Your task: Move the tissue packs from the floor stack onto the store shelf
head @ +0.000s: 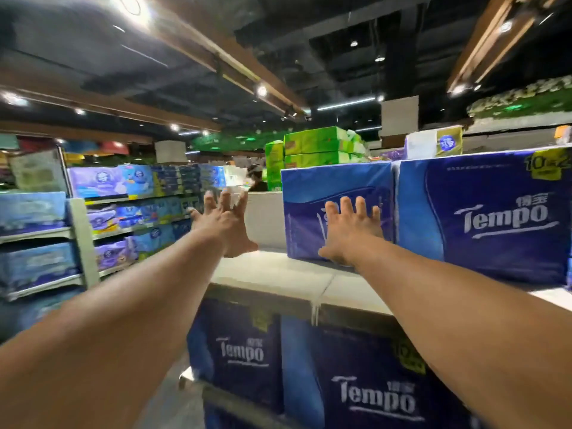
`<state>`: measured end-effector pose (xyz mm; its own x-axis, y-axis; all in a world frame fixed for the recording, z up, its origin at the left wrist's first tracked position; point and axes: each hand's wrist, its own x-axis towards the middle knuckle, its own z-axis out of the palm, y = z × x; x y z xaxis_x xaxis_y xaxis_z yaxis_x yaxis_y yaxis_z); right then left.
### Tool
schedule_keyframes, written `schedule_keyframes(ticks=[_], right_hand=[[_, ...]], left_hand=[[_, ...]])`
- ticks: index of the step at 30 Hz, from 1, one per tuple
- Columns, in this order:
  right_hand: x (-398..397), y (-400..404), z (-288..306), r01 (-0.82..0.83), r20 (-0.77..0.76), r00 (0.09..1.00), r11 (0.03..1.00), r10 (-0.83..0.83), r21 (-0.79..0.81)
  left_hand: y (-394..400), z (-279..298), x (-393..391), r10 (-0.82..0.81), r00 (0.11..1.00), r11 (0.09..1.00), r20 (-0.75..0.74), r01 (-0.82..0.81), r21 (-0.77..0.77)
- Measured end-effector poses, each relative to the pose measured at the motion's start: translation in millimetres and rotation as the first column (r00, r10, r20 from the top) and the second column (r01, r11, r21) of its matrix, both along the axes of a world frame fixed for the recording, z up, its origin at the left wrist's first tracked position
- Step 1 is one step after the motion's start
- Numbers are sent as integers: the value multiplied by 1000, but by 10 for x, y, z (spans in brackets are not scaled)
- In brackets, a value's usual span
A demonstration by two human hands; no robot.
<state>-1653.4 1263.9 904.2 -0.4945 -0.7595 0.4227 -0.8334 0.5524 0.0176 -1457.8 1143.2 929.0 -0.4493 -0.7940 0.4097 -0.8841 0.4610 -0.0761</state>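
A blue Tempo tissue pack (309, 193) stands on the white top shelf (278, 274), right against a second Tempo pack (483, 218) to its right. My right hand (349, 230) lies flat on the front face of the left pack with fingers straight and spread. My left hand (224, 221) hovers in the air left of that pack, fingers spread, holding nothing and touching nothing. More Tempo packs (241, 351) fill the shelf level below.
Green tissue packs (312, 145) and a white-and-gold pack (433, 144) sit behind the top shelf. An aisle shelf unit (80, 243) full of blue and purple packs stands at the left. Bare shelf surface lies left of the pressed pack.
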Motion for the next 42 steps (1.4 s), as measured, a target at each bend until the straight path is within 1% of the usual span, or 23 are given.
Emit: schedule_keyframes(ticks=[3,6,9,12,14,17,20,24,28,33,35,38,42], right_hand=[[453,160,-38,-79,-9,997,997,79,10],[1012,326,-67,-213,31,977,977,212,4],[1623,522,-245,-359,123,925,933,359,-18],[2223,754,-501,-480,167,862,877,478,-31],[2627,907,-623,-531,195,827,847,527,-35],[3245,1191,-736,-602,237,774,798,588,-14],[3818,1546,-918,-672,237,720,741,652,4],[4473,2011,-1254,-753,269,648,653,712,84],[4990,2464,-1606,-806,298,591,569,750,167],[5465,2886,-1984,-884,349,466,408,813,229],[5551,2953,-2041,-904,356,424,365,832,224],[5561,2957,-2078,-922,345,383,332,857,199],[5442,2820,-2134,-924,345,375,318,860,213]], left_hand=[[359,-85,609,144,989,987,11,-145,66],[783,-99,1253,265,964,961,28,-267,71],[1232,-187,1933,350,937,935,-10,-349,64],[1749,-354,2597,440,898,895,-10,-437,93],[2097,-492,3012,516,856,851,23,-516,97],[2575,-640,3619,589,807,803,45,-591,83],[3103,-757,4167,660,747,743,76,-665,75],[3767,-1017,4757,723,684,677,92,-729,99],[4362,-1305,5179,787,604,588,121,-796,145],[4922,-1751,5528,846,525,496,95,-839,224],[5044,-1903,5631,867,487,448,104,-854,265],[5102,-2004,5667,880,461,418,119,-867,270],[5038,-2097,5523,890,428,376,158,-884,279]])
